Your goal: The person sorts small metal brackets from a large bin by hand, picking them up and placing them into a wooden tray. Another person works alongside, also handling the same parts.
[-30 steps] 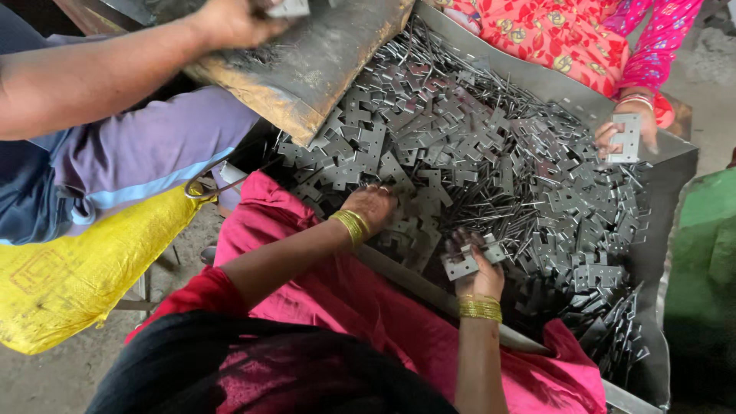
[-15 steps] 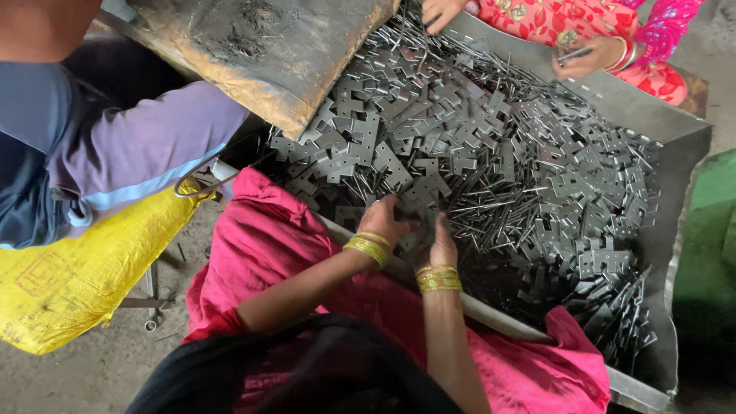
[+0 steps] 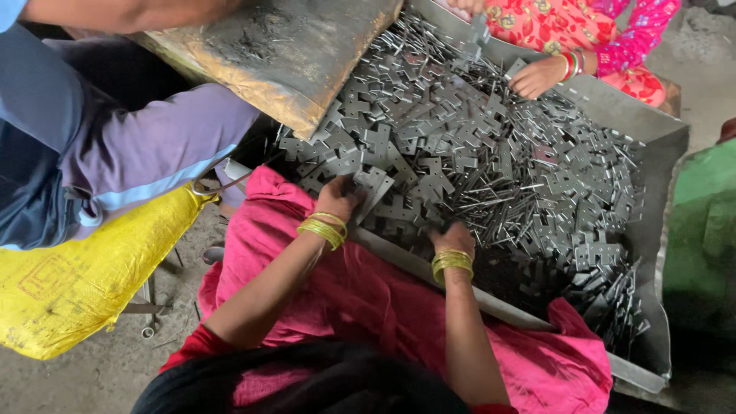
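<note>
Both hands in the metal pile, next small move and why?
Probably lift the left hand clear with the flat metal plate it grips. The plate is tilted up off the heap of metal pieces, while the right hand is buried fingers-down among loose parts, holding nothing visible.

The left hand (image 3: 337, 198) gripped a flat grey metal plate (image 3: 373, 186) at the near edge of a heap of cut metal plates and pins (image 3: 491, 165) filling a steel tray (image 3: 652, 146). The right hand (image 3: 454, 239) lay palm-down on the heap just beside it. Both wrists wore gold bangles (image 3: 323, 230). Across the tray, another person's hand (image 3: 537, 77) held a piece.
</note>
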Tool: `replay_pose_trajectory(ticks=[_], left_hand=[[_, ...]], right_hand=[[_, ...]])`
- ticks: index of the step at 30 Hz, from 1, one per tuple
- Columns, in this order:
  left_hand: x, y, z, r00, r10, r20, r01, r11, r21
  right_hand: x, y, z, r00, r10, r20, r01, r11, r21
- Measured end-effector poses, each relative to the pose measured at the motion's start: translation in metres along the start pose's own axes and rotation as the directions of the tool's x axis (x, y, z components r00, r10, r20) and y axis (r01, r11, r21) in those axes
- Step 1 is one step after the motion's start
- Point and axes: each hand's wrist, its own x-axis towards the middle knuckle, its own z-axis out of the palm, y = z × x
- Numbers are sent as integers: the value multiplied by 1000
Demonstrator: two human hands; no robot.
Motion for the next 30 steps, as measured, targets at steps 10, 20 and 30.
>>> replay_pose_trajectory(ticks=[10,20,30], left_hand=[[183,145,-38,823,351,-446,-25,807,590],[30,134,19,804,415,426,-595,559,577],[-67,129,44,658,523,542,-750,390,534]], right_hand=[[5,-7,25,994,-22,-103,38,987,157],[-27,-14,2,933,-206,-295,321,845,427],[-56,-36,4,999,12,-44,43,60,997]])
